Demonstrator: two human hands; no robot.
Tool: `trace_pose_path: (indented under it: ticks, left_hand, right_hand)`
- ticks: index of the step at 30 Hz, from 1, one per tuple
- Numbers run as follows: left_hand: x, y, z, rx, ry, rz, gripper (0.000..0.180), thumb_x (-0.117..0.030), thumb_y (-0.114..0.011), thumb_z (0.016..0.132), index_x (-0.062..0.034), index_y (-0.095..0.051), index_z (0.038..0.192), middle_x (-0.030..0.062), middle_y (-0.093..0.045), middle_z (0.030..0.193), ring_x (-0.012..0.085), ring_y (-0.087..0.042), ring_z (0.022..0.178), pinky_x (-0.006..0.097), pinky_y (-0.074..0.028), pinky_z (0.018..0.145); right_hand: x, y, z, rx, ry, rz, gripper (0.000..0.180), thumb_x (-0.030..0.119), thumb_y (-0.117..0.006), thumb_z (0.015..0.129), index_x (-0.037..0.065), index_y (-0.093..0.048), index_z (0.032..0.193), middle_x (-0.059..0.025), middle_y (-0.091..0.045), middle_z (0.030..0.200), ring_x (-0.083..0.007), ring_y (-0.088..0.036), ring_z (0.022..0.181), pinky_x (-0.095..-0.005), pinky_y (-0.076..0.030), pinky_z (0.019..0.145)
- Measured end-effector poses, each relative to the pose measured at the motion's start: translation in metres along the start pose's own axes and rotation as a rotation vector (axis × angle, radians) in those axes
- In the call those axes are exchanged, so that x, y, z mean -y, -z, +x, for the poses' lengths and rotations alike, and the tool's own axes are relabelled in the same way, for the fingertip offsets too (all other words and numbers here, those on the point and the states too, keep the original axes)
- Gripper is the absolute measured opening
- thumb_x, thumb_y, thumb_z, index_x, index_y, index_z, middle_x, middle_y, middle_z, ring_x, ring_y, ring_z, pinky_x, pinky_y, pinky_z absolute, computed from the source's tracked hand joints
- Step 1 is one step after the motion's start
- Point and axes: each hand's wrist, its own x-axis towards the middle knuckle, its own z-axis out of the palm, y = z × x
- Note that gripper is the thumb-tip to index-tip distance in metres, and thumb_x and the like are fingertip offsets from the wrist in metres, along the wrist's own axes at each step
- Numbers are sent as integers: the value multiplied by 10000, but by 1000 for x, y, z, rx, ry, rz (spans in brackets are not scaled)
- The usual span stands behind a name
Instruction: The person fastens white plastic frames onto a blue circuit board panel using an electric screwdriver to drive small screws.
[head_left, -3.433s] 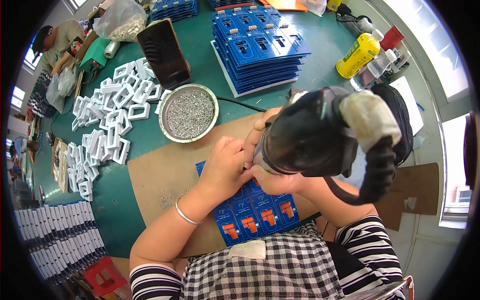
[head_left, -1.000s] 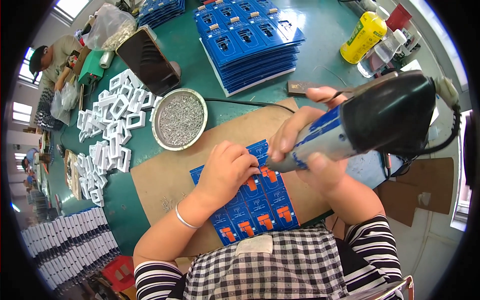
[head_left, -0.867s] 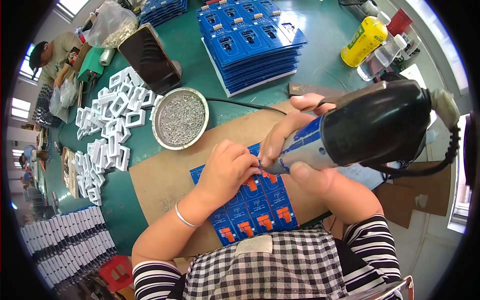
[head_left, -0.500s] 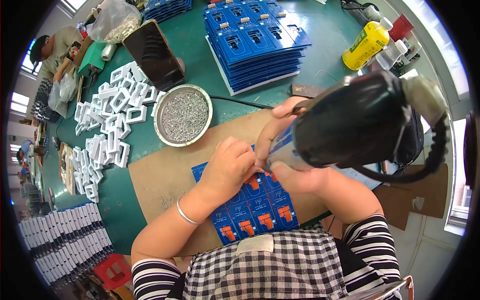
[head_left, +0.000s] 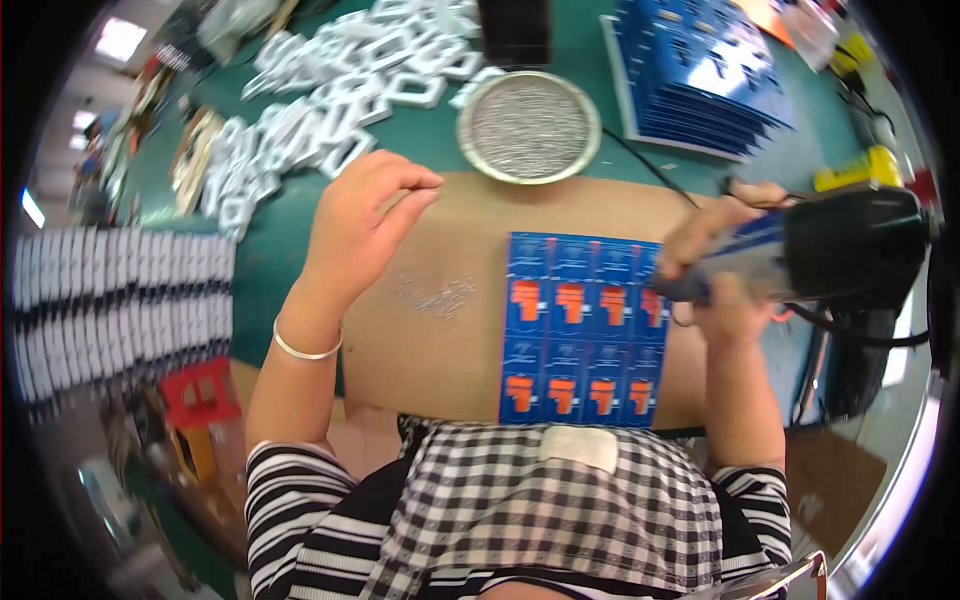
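My right hand (head_left: 725,250) grips an electric screwdriver (head_left: 850,245) with a black body and a grey-blue front, beside the right edge of a blue circuit board panel (head_left: 585,345). The driver's tip cannot be made out. Orange parts (head_left: 570,303) sit in two rows on the panel. Over the left part of the brown board, my left hand (head_left: 365,215) is raised, thumb and forefinger nearly together; anything between them is too small to tell. Small silvery screws (head_left: 440,297) lie loose below it. A round metal bowl (head_left: 468,150) full of small silvery screws stands beyond.
White rectangular frames (head_left: 350,105) are heaped at the far left, near a dark phone (head_left: 515,30). A stack of blue circuit boards (head_left: 700,85) stands far right, by a yellow bottle (head_left: 860,170). Rows of white pieces (head_left: 125,290) fill the left side. A brown board (head_left: 420,365) covers the work spot.
My left hand has left the panel and moved left, above the loose screws. The screwdriver in my right hand has shifted right, uncovering more of the panel. The view has also shifted.
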Motion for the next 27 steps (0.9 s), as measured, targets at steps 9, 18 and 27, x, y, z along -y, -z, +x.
trace_pose_path:
  ticks: [9, 18, 27]
  left_hand:
    - [26, 10, -67, 222, -13, 385, 62, -105, -690, 762, -115, -658, 813, 14, -620, 786, 224, -578, 771, 356, -423, 690]
    - [21, -3, -63, 297, 149, 344, 55, -114, -683, 761, -97, -635, 784, 52, -611, 770, 270, -582, 776, 380, -432, 692]
    - [19, 1, -72, 264, 261, 104, 102, -56, -699, 735, -46, -622, 801, 82, -595, 784, 271, -560, 772, 369, -451, 676]
  right_hand:
    - [-8, 29, 15, -91, -75, 272, 685, 370, -604, 785, 2, -354, 1306, -99, -545, 770, -198, -585, 629, -359, -513, 654]
    - [-6, 17, 4, 153, 31, 44, 748, 311, -745, 749, 24, -339, 1309, -82, -576, 749, -204, -608, 667, -332, -515, 626]
    - [15, 51, 16, -295, 64, 310, 624, 365, -602, 805, 42, -358, 1281, -80, -520, 764, -208, -567, 616, -361, -488, 641]
